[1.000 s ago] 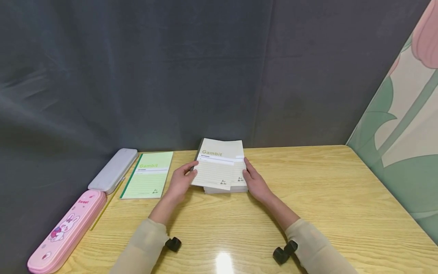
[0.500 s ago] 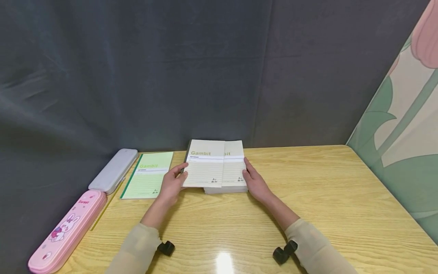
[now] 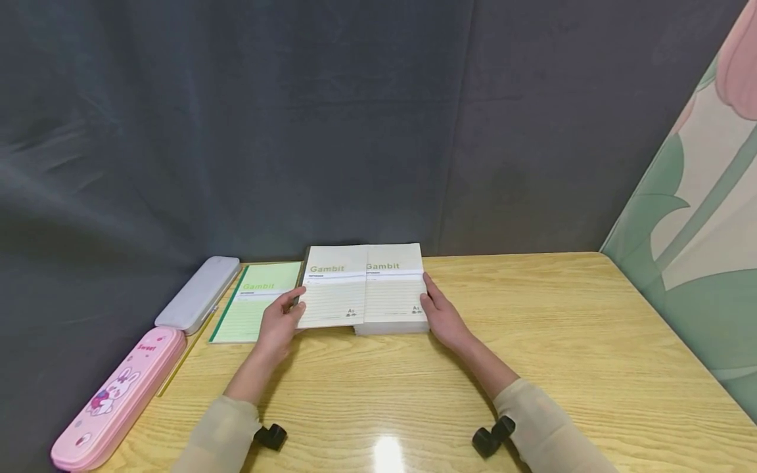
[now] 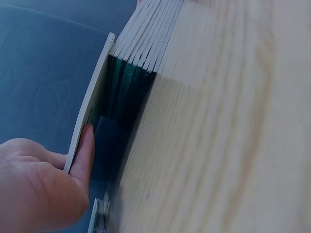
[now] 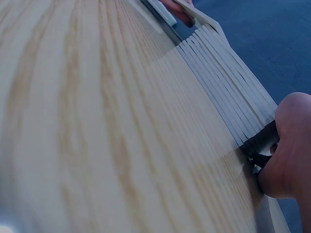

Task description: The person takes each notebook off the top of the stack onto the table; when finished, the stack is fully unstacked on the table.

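2 hands work a stack of notebooks [image 3: 393, 299] mid-table. Left of the stack, the left hand [image 3: 276, 326] pinches the top notebook [image 3: 331, 295], lifting it off; right of it, the right hand [image 3: 442, 320] lies flat against the stack, steadying.

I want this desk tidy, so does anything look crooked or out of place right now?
Only one thing: the top notebook juts out left of the notebook stack, pinched by the left hand. The right hand rests against the stack's right edge. Nothing looks spilled or damaged.
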Demonstrator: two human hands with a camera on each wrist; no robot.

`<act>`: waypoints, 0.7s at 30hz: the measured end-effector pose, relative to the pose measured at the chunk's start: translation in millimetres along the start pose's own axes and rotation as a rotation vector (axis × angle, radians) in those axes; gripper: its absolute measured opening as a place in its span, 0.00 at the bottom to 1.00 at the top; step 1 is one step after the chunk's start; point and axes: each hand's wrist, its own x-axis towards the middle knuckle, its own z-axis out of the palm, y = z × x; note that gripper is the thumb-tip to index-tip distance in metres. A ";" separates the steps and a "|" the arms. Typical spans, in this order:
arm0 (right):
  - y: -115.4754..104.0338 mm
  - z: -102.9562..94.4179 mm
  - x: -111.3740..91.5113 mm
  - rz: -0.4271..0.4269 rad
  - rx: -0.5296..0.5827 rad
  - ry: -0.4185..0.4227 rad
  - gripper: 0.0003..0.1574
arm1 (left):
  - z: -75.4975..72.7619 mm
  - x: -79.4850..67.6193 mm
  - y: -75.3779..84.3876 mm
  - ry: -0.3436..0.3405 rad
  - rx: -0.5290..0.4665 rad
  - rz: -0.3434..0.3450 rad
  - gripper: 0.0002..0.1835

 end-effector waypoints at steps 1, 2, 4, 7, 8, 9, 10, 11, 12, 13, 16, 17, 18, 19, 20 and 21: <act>-0.1 -0.1 0.0 0.004 -0.002 -0.001 0.36 | -2.4 -0.1 -0.6 0.002 0.006 -0.003 0.23; 0.0 -0.2 0.0 0.005 -0.005 -0.002 0.36 | -4.7 -0.2 -1.2 0.002 0.012 -0.004 0.23; -0.1 -0.3 0.0 0.007 -0.008 -0.003 0.36 | -9.0 -0.6 -2.3 0.004 0.016 -0.008 0.23; -0.3 -0.2 -0.5 0.007 -0.003 -0.009 0.37 | -14.8 -2.2 -4.0 0.004 0.023 -0.018 0.23; -0.2 -0.2 -0.6 0.003 0.000 -0.011 0.37 | -16.4 -2.6 -4.6 0.005 0.025 -0.021 0.23; -0.3 -0.1 -0.7 0.004 0.005 -0.011 0.37 | -17.9 -2.9 -5.4 0.008 0.026 -0.025 0.23; -0.3 0.0 -0.9 0.006 0.011 -0.011 0.37 | -19.3 -3.4 -6.4 0.011 0.035 -0.031 0.23; -0.1 0.0 -0.9 0.005 0.012 -0.012 0.37 | -20.5 -3.7 -7.4 0.014 0.042 -0.035 0.23; -0.1 0.1 -0.9 0.006 0.014 -0.013 0.37 | -21.5 -3.7 -8.4 0.018 0.050 -0.038 0.23; -0.1 0.1 -0.9 0.005 0.017 -0.013 0.37 | -22.4 -3.9 -9.5 0.021 0.058 -0.040 0.23; -0.4 -0.1 -0.6 0.008 0.012 -0.013 0.37 | -23.9 -4.1 -12.2 0.018 0.085 -0.040 0.23; -0.6 -0.2 -0.5 0.010 0.009 -0.013 0.37 | -23.8 -4.2 -12.7 0.014 0.090 -0.037 0.23; -0.7 -0.3 -0.4 0.010 0.007 -0.013 0.37 | -23.7 -4.0 -13.1 0.008 0.095 -0.033 0.23; -0.7 -0.5 -0.3 0.011 0.004 -0.012 0.37 | -23.6 -3.9 -13.3 0.002 0.108 -0.029 0.23; -0.7 -0.8 -0.2 0.011 -0.001 -0.014 0.37 | -23.3 -3.6 -13.2 -0.004 0.121 -0.024 0.23; -0.5 -1.0 -0.1 0.010 -0.004 -0.014 0.37 | -22.9 -3.3 -13.2 -0.012 0.137 -0.017 0.23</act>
